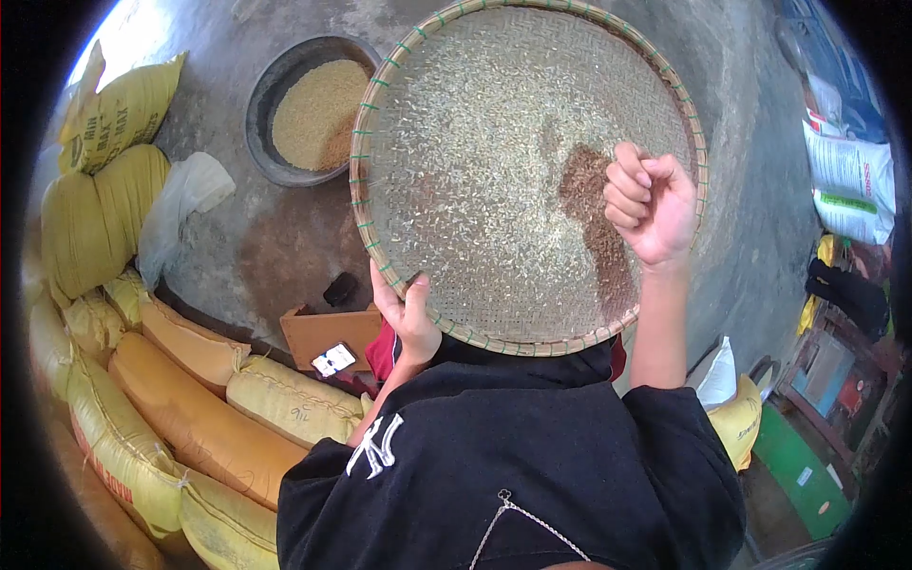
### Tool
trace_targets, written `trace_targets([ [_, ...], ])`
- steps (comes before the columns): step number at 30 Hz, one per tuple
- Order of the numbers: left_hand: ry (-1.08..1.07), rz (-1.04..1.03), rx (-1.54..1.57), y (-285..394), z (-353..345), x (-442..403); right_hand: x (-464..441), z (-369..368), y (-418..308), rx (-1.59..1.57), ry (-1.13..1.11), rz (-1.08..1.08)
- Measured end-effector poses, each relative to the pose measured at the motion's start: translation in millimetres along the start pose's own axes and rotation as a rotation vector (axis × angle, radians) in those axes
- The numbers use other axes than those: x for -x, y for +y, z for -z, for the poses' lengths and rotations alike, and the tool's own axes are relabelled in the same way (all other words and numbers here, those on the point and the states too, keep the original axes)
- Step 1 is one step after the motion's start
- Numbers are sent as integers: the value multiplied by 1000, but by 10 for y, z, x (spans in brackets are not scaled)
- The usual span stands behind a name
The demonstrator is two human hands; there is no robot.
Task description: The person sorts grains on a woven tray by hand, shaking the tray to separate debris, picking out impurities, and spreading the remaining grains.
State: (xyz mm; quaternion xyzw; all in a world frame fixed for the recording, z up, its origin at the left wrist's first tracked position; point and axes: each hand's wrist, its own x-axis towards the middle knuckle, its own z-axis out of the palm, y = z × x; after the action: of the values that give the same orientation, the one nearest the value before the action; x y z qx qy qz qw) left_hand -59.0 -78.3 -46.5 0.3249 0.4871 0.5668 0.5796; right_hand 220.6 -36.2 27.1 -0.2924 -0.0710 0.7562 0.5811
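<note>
A wide round woven winnowing tray (pixel 513 348), its rim bound with green ties, lies over my lap. Pale grains (pixel 475 142) are spread thinly across it, and a patch of reddish-brown grains (pixel 581 185) lies on its right side. My left hand (pixel 410 315) grips the rim at the lower left, thumb on top and the other fingers partly hidden. Above the brown patch, my right hand (pixel 654 201) is raised with its fingers curled closed; whatever is inside it, if anything, is hidden.
A dark basin (pixel 258 123) of pale and brown grain stands on the concrete floor beyond the tray. Filled yellow and orange sacks (pixel 204 404) line the left. A small wooden stool (pixel 328 334) with a white card-like item is nearby. White bags (pixel 850 185) stand at the right.
</note>
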Motion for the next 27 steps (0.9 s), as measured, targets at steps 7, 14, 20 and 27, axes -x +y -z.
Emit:
trace_targets([
  [7,19,-1,-6,-36,4,24,384,58,-4,621,410,168],
  [14,42,-23,27,-54,-7,31,532,173,-16,624,534,185],
  [20,-17,-3,-16,0,-43,19,647,260,54,354,433,68],
  [27,32,16,-31,-6,-37,31,839,156,549,471,110,-322],
])
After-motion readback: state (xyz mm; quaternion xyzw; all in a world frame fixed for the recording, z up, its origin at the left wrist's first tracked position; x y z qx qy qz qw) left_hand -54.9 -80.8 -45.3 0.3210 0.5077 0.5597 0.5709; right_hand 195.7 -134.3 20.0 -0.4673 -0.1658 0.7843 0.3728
